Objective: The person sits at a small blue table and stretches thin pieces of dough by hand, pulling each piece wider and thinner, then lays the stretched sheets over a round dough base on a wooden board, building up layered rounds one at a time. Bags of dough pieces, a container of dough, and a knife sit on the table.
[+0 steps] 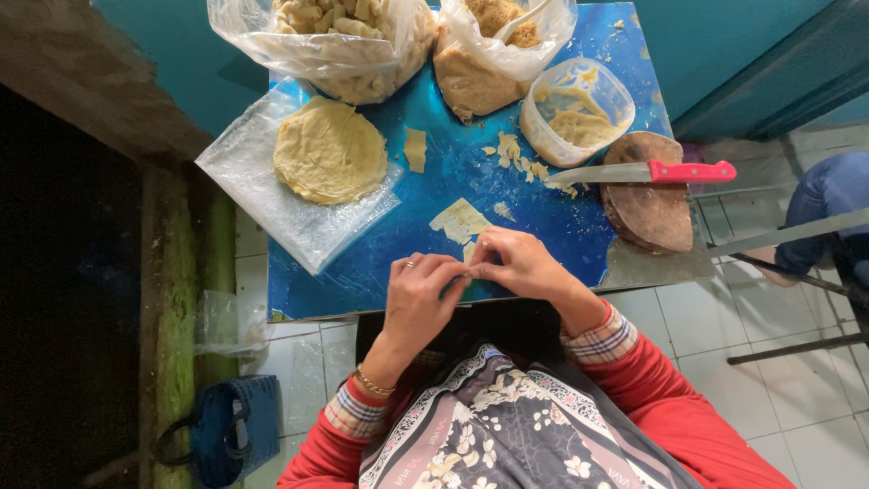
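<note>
Pinching a small pale dough piece (pixel 470 256) at the near edge of the blue desk (pixel 543 226), your left hand (pixel 423 294) and right hand (pixel 520 263) meet with fingers closed on it, round dough stack (pixel 329 150) beyond, red-handled knife (pixel 647 172) on the wooden block (pixel 652 213).

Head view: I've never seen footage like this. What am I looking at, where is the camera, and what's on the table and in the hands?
It is one camera worn on a person's head, looking straight down. There is no machine. The left hand and right hand meet at the near edge of a blue table, pinching a small pale piece together. On the table lie a round stack of thin dough sheets on plastic, dough scraps, two bags of food, a tub and a red-handled knife on a round wooden board.
</note>
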